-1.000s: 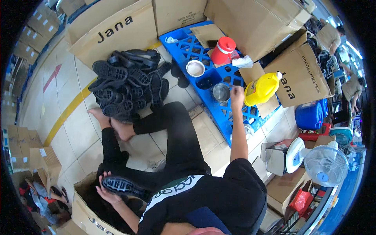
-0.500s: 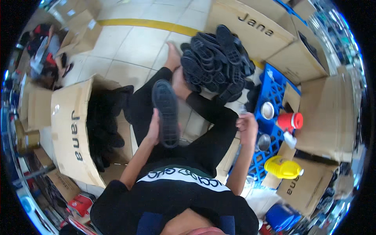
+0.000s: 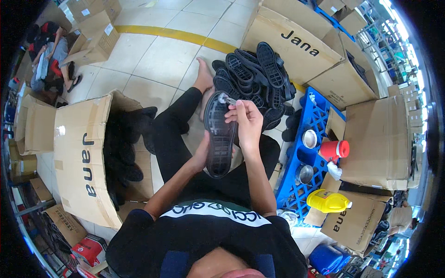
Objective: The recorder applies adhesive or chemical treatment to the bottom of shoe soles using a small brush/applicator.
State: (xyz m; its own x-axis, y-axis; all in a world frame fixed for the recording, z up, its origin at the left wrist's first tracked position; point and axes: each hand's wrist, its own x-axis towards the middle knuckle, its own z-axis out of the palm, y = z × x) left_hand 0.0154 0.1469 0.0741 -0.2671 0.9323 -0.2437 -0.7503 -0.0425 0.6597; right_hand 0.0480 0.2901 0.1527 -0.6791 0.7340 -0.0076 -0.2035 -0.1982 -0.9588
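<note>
Left hand (image 3: 202,153) under/behind black shoe sole (image 3: 219,134), fingers curled round its left edge near heel end; closed on it, supports it w/ tread side up over lap. Right hand (image 3: 248,121) at toe end of same sole, fingers pinched shut on small brush (image 3: 229,99) w/ pale handle; tip touching sole near toe. Sole runs lengthwise away from body, heel toward chest, toe toward feet.

Seated on tiled floor (image 3: 153,60), legs in black trousers, bare foot (image 3: 203,74) out front. Black top w/ white band across chest.

Just beyond toe of held sole: heap of black soles (image 3: 255,78), tread up mostly, stacked loosely on floor against large cardboard box (image 3: 292,46).

Left of legs: open carton (image 3: 81,162) lying on its side, mouth toward legs, more black soles (image 3: 123,148) inside, dark, count not readable.

Right of legs: blue plastic pallet (image 3: 315,120) flat on floor. On it: small round tin (image 3: 309,138), red cup w/ white lid (image 3: 334,149), metal bowl (image 3: 305,173), crumpled white rag (image 3: 334,170). Yellow jug (image 3: 327,201) at near end of pallet, on its side, cap to the right.

More cartons right of pallet (image 3: 375,139) and far left (image 3: 92,37). Yellow line (image 3: 176,34) across floor at top. Another person (image 3: 51,55) seated far upper left, well apart.
</note>
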